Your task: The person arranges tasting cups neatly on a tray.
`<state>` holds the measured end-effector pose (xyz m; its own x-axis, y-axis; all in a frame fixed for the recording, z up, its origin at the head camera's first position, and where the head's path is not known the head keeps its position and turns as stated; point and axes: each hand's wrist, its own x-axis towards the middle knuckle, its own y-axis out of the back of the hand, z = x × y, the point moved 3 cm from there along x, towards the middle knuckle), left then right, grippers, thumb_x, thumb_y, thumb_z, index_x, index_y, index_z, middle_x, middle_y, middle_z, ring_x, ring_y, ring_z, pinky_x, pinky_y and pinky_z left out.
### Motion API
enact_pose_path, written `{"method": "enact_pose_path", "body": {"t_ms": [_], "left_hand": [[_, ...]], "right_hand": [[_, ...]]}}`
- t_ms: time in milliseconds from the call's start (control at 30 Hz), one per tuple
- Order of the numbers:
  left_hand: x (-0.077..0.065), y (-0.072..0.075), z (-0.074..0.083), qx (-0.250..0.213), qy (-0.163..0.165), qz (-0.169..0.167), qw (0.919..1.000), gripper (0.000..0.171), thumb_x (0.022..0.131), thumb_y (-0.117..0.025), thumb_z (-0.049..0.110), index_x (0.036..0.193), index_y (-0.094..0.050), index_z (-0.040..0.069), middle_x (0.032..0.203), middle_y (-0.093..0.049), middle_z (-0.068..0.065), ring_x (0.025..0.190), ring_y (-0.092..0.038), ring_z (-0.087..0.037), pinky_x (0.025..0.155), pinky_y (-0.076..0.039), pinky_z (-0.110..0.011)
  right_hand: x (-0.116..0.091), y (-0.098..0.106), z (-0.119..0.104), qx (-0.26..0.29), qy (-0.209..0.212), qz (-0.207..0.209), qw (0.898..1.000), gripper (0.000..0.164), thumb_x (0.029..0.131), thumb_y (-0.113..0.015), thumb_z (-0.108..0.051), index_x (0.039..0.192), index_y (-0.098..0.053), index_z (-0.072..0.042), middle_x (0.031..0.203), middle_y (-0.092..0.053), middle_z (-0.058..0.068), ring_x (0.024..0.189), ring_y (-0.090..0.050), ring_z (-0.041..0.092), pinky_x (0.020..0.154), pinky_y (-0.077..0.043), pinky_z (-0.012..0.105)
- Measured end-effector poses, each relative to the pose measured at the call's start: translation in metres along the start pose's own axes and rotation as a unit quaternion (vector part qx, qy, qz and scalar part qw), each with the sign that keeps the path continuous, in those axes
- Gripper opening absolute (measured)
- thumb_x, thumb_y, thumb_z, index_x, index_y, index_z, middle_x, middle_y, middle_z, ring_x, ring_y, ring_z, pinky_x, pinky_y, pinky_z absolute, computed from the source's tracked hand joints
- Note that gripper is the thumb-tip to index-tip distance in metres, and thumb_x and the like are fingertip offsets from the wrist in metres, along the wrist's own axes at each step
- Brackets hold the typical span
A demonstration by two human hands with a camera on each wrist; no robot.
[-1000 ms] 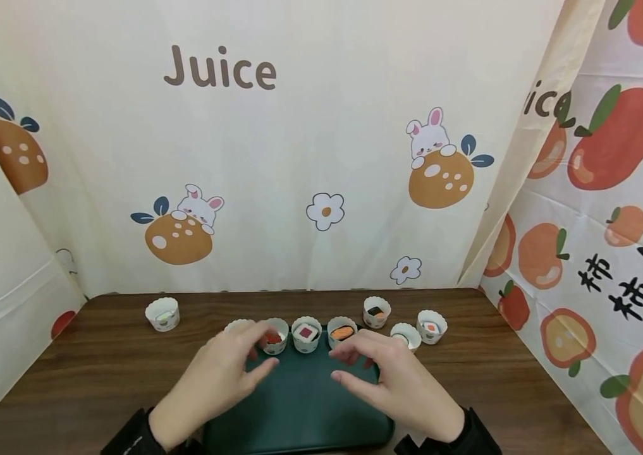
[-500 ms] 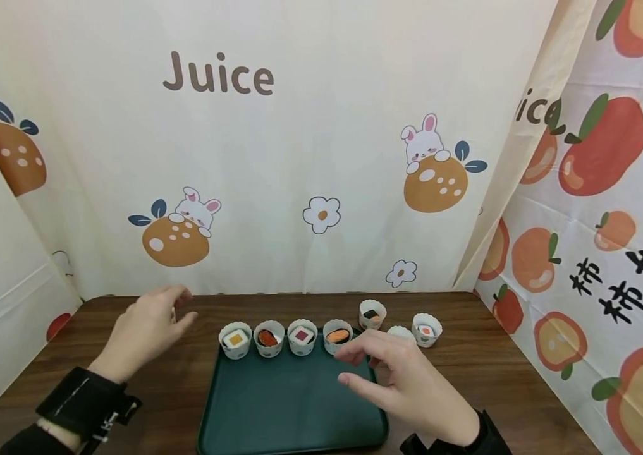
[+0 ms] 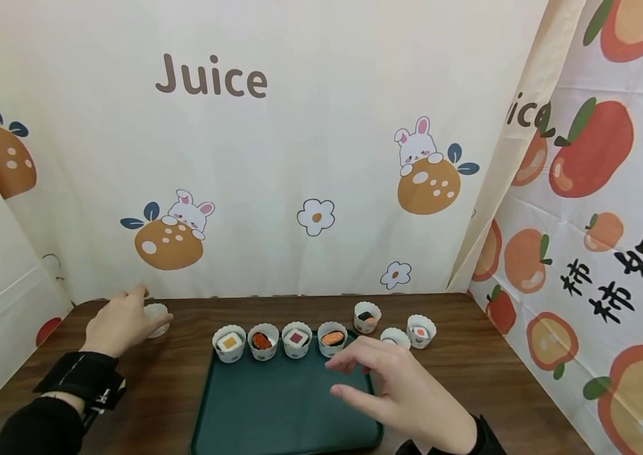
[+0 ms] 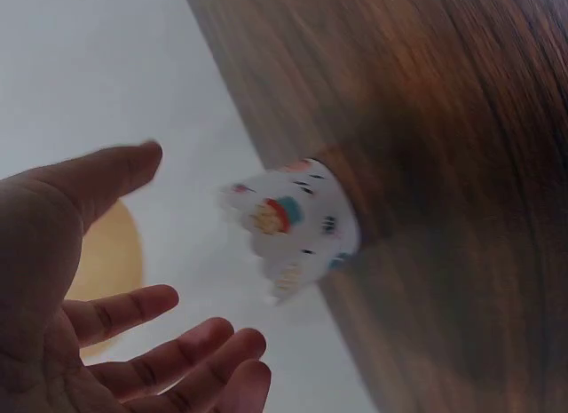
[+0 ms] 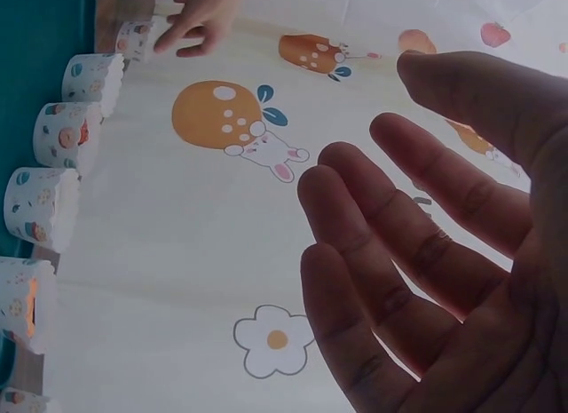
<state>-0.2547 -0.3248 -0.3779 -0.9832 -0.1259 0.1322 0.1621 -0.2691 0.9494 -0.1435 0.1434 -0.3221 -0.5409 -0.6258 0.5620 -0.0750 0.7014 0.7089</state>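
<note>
At the far left of the table, my left hand [image 3: 120, 322] is beside a white patterned paper cup [image 3: 156, 314], covering part of it in the head view. The left wrist view shows that cup [image 4: 302, 222] standing on the wood, apart from the spread thumb and fingers. My right hand [image 3: 380, 382] hovers over the right side of a dark green tray [image 3: 287, 404], fingers loosely bent and holding nothing. Along the tray's far edge stand several paper cups with sushi pieces: yellow-topped [image 3: 229, 343], red-topped [image 3: 262, 342], dark-red-centred [image 3: 296, 340] and orange-topped [image 3: 332, 339].
Right of the tray are three more paper cups: one with a black-wrapped piece [image 3: 367, 317], one partly behind my right hand [image 3: 395, 337], and one with a white and orange piece [image 3: 421, 331]. A printed curtain [image 3: 264, 158] hangs behind the wooden table [image 3: 503, 392].
My left hand has moved from above the tray's left side out to the far-left cup. My right hand has stayed over the tray's right side. The view has shifted slightly.
</note>
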Motion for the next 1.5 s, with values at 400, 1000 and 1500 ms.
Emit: {"method": "enact_pose_path", "body": {"t_ms": [400,1000,1500], "left_hand": [[0.01,-0.017,-0.021,0.002,0.053,-0.021,0.9984,0.095,0.087,-0.083,0.054,0.133,-0.043,-0.019,0.113,-0.052,-0.046,0.088,-0.06,-0.054,0.073,-0.059,-0.071],[0.012,-0.034,-0.036,-0.031,0.076,-0.057,0.995,0.087,0.09,-0.076,0.049,0.13,-0.046,-0.022,0.11,-0.06,-0.045,0.084,-0.063,-0.047,0.066,-0.057,-0.055],[0.012,-0.033,-0.028,-0.053,0.029,-0.023,0.9979,0.081,0.089,-0.08,0.038,0.129,-0.047,-0.024,0.112,-0.06,-0.046,0.088,-0.064,-0.049,0.07,-0.057,-0.054]], "right_hand": [[-0.001,-0.001,0.0,0.004,-0.003,-0.002,1.0,0.027,0.099,-0.08,-0.023,0.124,-0.071,-0.03,0.114,-0.076,-0.015,0.094,-0.065,-0.003,0.083,-0.058,0.021],[-0.002,-0.004,0.006,0.0,-0.003,-0.006,1.0,0.024,0.101,-0.077,-0.024,0.123,-0.071,-0.029,0.113,-0.075,-0.013,0.098,-0.068,0.0,0.078,-0.056,0.018],[-0.002,-0.004,0.01,-0.013,-0.014,-0.011,1.0,0.022,0.101,-0.077,-0.027,0.122,-0.071,-0.03,0.113,-0.075,-0.015,0.098,-0.068,-0.001,0.08,-0.057,0.02]]}}
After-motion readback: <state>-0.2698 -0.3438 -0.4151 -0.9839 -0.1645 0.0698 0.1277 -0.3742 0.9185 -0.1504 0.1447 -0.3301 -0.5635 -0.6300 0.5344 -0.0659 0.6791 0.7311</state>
